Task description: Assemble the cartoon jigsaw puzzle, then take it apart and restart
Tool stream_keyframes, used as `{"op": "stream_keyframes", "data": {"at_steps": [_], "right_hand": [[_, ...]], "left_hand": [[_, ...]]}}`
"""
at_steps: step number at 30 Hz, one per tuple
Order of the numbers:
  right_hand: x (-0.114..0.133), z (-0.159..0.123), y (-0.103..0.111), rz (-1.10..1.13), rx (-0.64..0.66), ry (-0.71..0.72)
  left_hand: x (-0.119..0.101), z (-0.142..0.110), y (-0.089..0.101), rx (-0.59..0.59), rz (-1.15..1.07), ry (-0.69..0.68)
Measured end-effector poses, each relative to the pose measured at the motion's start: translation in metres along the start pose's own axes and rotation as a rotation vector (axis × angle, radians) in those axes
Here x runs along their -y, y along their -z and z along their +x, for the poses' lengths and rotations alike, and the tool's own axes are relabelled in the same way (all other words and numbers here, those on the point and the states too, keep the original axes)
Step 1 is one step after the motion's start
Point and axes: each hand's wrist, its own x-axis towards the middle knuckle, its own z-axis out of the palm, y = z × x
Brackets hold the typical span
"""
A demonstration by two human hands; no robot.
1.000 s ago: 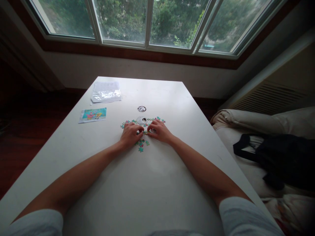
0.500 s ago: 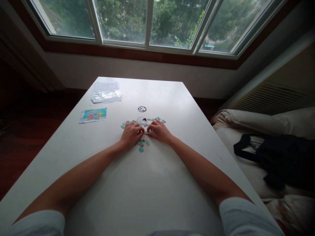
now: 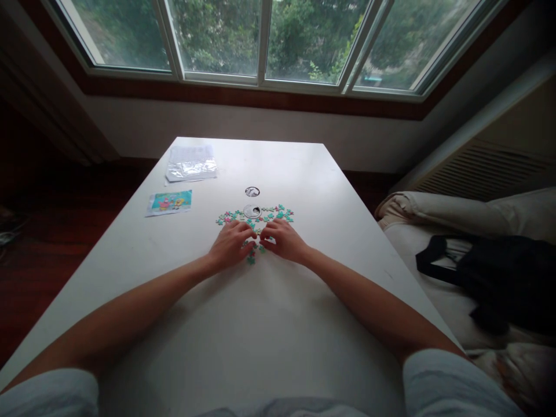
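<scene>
Well — puzzle pieces [image 3: 258, 231] lie between left hand [image 3: 233, 242] and right hand [image 3: 284, 240].

White table [image 3: 260, 341] scattered with small pieces [image 3: 280, 215]

Green and pink pieces are strewn across its middle. A round disc [image 3: 252, 211] is bordered by them, and a second disc [image 3: 252, 191] is set beyond it. A picture card [image 3: 169, 202] is laid to the left; a plastic packet [image 3: 191, 164] is placed near the far left corner.

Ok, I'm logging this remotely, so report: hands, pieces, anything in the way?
Left hand and right hand close together at the colored pieces, grip unclear. Pieces scattered on white table. Hands block some view; nearer round disc lies among pieces.
</scene>
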Motion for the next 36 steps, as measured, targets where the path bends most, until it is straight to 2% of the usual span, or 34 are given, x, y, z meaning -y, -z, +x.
{"op": "stream_keyframes", "data": {"at_steps": [4,8,12,18,24,28,36], "right_hand": [[0.008,-0.018,-0.007,-0.067,-0.022,-0.029],[0.006,-0.024,-0.007,-0.11,-0.034,-0.082],[0.0,-0.027,0.0,-0.139,-0.049,-0.143],[-0.021,-0.032,0.006,-0.189,-0.133,-0.21],[-0.035,-0.03,-0.001,-0.161,-0.196,-0.279],[-0.037,-0.027,-0.008,-0.187,-0.167,-0.282],[-0.058,-0.017,-0.011,-0.178,-0.096,-0.32]], "left_hand": [[-0.012,-0.018,-0.004,0.029,0.042,-0.027],[-0.014,-0.025,-0.004,0.029,0.06,-0.025],[-0.008,-0.027,0.001,0.028,0.077,0.004],[0.015,-0.032,0.001,-0.021,0.03,0.084],[0.028,-0.022,-0.005,-0.066,0.103,0.235],[0.032,-0.01,-0.013,-0.002,0.145,0.349],[0.05,0.015,-0.028,0.06,0.17,0.427]]}}
